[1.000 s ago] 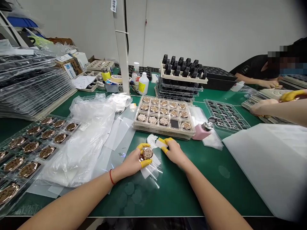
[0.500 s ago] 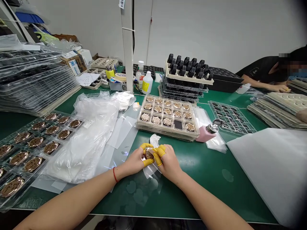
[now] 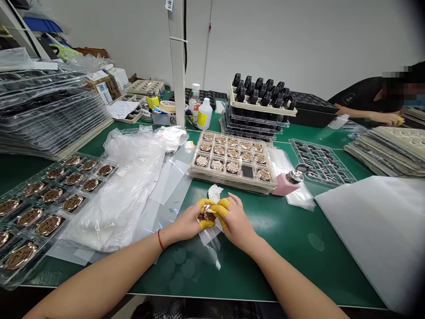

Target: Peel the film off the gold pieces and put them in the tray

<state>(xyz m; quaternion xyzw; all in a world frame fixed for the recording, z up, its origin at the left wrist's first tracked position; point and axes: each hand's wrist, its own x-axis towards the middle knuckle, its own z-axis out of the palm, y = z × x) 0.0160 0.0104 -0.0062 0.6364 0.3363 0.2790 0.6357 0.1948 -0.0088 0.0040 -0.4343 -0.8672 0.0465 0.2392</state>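
My left hand [image 3: 191, 221], with yellow finger cots, grips a rose-gold watch case [image 3: 209, 215] by its edge between thumb and finger. Yellow cots also cover fingers of my right hand [image 3: 234, 221], which are pinched together over the case. A small white wipe [image 3: 208, 208] shows at those fingertips, against the case; its far end is hidden. Behind my hands lies a crumpled white tissue [image 3: 215, 192]. Beneath them is a clear film piece [image 3: 208, 237]. Just beyond, a stacked tray [image 3: 229, 180] holds more rose-gold cases, with one pocket showing dark.
A pink pump bottle [image 3: 287, 182] stands right of the tray. Plastic bags [image 3: 113, 199] and a tray of cases [image 3: 49, 195] lie left. Black watches [image 3: 262, 95] stand in a rack behind. White foam sheets [image 3: 375, 221] cover the right side; a co-worker [image 3: 368, 97] sits beyond.
My right fingers have shifted slightly over the watch case, and more of the white wipe now shows at its upper edge. The left hand keeps its grip.
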